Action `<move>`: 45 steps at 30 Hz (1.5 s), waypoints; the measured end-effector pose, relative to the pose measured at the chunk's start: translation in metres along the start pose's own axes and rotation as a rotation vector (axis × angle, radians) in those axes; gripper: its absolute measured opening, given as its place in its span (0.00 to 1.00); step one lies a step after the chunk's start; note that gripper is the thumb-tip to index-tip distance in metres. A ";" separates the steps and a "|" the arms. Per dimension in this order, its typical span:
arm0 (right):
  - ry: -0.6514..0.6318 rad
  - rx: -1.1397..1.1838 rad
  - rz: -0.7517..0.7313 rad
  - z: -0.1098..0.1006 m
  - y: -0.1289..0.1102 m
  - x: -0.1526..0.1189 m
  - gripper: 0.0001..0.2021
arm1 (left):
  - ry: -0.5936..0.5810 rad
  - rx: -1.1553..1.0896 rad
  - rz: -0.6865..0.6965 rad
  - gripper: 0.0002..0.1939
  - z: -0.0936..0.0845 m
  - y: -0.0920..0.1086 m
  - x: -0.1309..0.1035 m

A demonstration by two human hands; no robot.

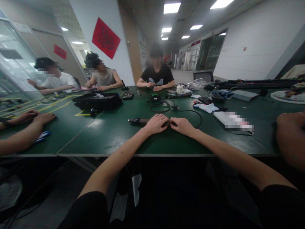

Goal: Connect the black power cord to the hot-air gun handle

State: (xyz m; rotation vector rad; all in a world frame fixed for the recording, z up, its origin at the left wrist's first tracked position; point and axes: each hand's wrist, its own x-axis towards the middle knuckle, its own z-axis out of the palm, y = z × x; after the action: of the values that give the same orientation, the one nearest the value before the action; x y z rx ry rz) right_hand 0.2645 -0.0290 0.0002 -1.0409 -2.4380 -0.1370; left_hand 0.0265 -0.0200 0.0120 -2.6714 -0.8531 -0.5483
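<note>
A dark, cylindrical corded power tool [140,121] lies on the green table with its narrow metal tip pointing left; its exact kind I cannot make out. My left hand [157,123] is closed over its rear part, hiding much of the body. Fingertips of my right hand [181,126] meet those of the left around a small dark part at the tool's back end. A black power cord [199,116] curves out from behind my right hand, runs up to a plug [175,108], and lies in loose loops beyond my hands.
A black open case [97,102] stands left of centre. Gloves [207,107], a white packet [228,121] and a grey box [245,95] lie to the right. Other people's arms rest at both sides [30,127], [292,136]; several people sit opposite. The table's front edge [171,155] is near.
</note>
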 end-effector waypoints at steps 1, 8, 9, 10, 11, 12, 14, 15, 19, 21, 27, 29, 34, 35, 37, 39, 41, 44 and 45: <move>0.000 -0.005 0.003 0.000 0.000 0.000 0.03 | -0.007 0.000 0.013 0.11 0.000 0.000 0.000; 0.003 -0.027 -0.009 0.000 0.000 -0.001 0.03 | -0.004 -0.006 -0.004 0.11 0.000 0.000 0.001; 0.004 -0.027 -0.010 0.000 0.000 -0.001 0.03 | -0.010 -0.006 0.002 0.11 0.000 0.000 0.001; 0.004 -0.026 -0.012 0.000 0.000 -0.001 0.03 | -0.015 -0.004 0.006 0.10 0.000 0.000 0.001; 0.003 -0.024 -0.014 0.000 0.000 -0.001 0.03 | -0.017 -0.001 0.003 0.10 0.000 0.000 0.001; 0.002 -0.021 -0.017 0.000 0.001 -0.001 0.03 | -0.014 0.001 -0.006 0.10 -0.001 0.000 0.001; 0.001 -0.011 -0.023 0.000 0.001 -0.001 0.03 | -0.005 -0.001 -0.023 0.11 -0.001 0.000 0.001; 0.002 -0.007 -0.024 0.000 0.001 -0.001 0.02 | -0.006 -0.005 -0.018 0.11 -0.002 0.000 0.001; 0.007 -0.010 -0.024 0.000 0.001 0.000 0.03 | -0.015 -0.012 0.026 0.10 -0.002 0.000 0.001; 0.003 -0.013 -0.027 0.000 0.001 0.000 0.02 | -0.007 -0.011 0.006 0.10 -0.001 -0.001 0.000; 0.001 -0.023 -0.018 0.000 0.001 0.000 0.03 | -0.020 -0.014 0.032 0.11 0.000 -0.002 0.001; 0.000 -0.016 -0.022 0.000 0.001 0.000 0.02 | -0.011 -0.002 0.010 0.11 0.000 -0.001 0.001; -0.004 -0.012 -0.010 -0.002 0.000 0.000 0.03 | -0.019 0.000 0.017 0.12 -0.001 -0.001 0.001; -0.004 -0.010 -0.008 -0.002 0.000 0.000 0.03 | -0.021 0.003 0.024 0.11 -0.001 0.000 0.001; -0.002 -0.006 -0.010 -0.002 0.000 0.000 0.03 | -0.014 0.016 0.010 0.11 -0.001 0.000 0.001; -0.001 -0.007 -0.015 -0.002 0.000 0.000 0.03 | -0.006 0.023 -0.008 0.12 -0.001 0.000 0.001; 0.000 -0.011 -0.019 -0.002 0.000 0.000 0.03 | -0.009 0.021 0.002 0.13 0.000 0.000 0.001; 0.002 -0.012 -0.013 -0.001 0.000 0.000 0.03 | -0.022 0.022 0.011 0.11 0.000 -0.001 0.001; 0.003 -0.010 -0.010 -0.001 -0.001 -0.001 0.03 | -0.022 0.027 0.000 0.11 0.000 -0.001 0.001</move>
State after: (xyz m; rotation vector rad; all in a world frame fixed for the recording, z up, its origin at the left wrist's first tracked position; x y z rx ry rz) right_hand 0.2649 -0.0301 0.0011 -1.0321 -2.4430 -0.1535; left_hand 0.0272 -0.0185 0.0126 -2.6582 -0.8599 -0.5049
